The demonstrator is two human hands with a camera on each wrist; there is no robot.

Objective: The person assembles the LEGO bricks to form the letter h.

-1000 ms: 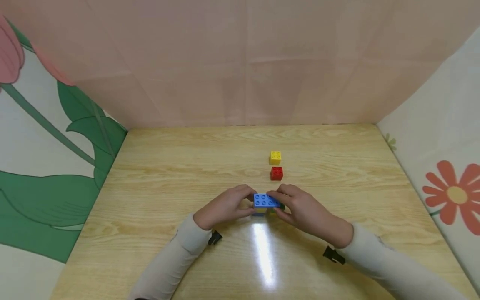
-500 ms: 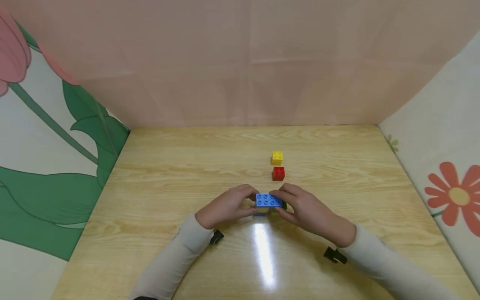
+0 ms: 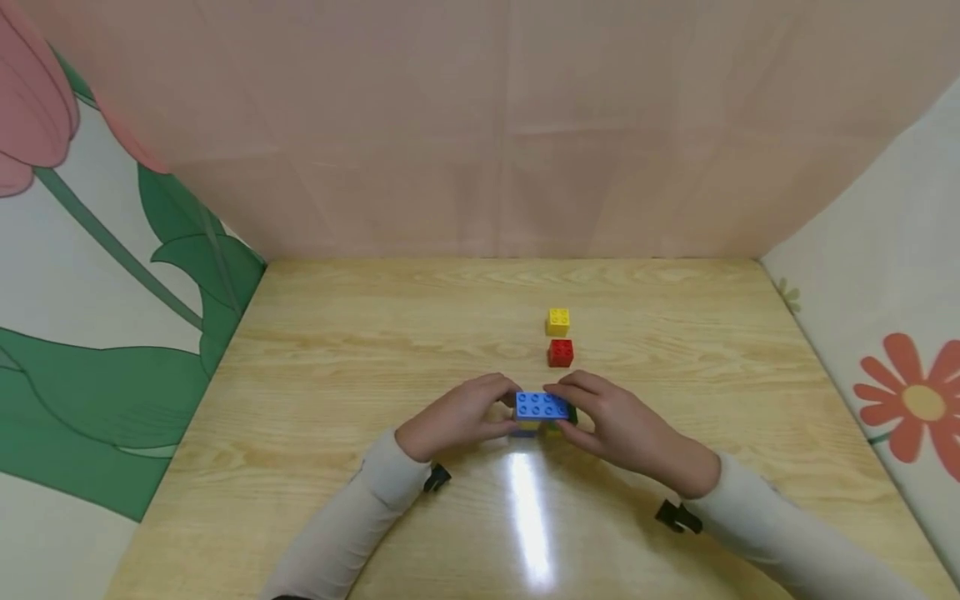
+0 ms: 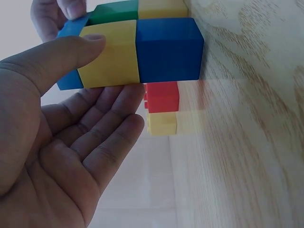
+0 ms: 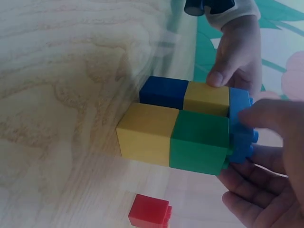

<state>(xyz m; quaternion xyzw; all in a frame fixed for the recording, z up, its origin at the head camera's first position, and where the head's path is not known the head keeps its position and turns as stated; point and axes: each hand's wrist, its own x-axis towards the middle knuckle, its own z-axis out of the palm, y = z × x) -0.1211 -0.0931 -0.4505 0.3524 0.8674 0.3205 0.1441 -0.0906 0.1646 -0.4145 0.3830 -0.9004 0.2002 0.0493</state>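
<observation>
A long light-blue toy brick [image 3: 536, 406] lies across the top of two short brick columns. One column has a yellow brick [image 4: 116, 61] above a dark blue brick [image 4: 171, 52]; its neighbour has a green brick [image 5: 202, 140] over another yellow brick [image 5: 147, 130]. Some green studs show beside the long brick in the right wrist view. My left hand [image 3: 467, 414] pinches the upper yellow brick, thumb on its near face and fingers behind. From the right, my right hand [image 3: 622, 425] holds the long blue brick between thumb and fingers, hiding its right end.
Behind the columns a red brick [image 3: 560, 353] stands on the wooden table [image 3: 360, 333], with a yellow brick [image 3: 558, 322] farther back. A pink cloth wall [image 3: 495, 150] rises at the far edge, and flower-printed panels flank both sides.
</observation>
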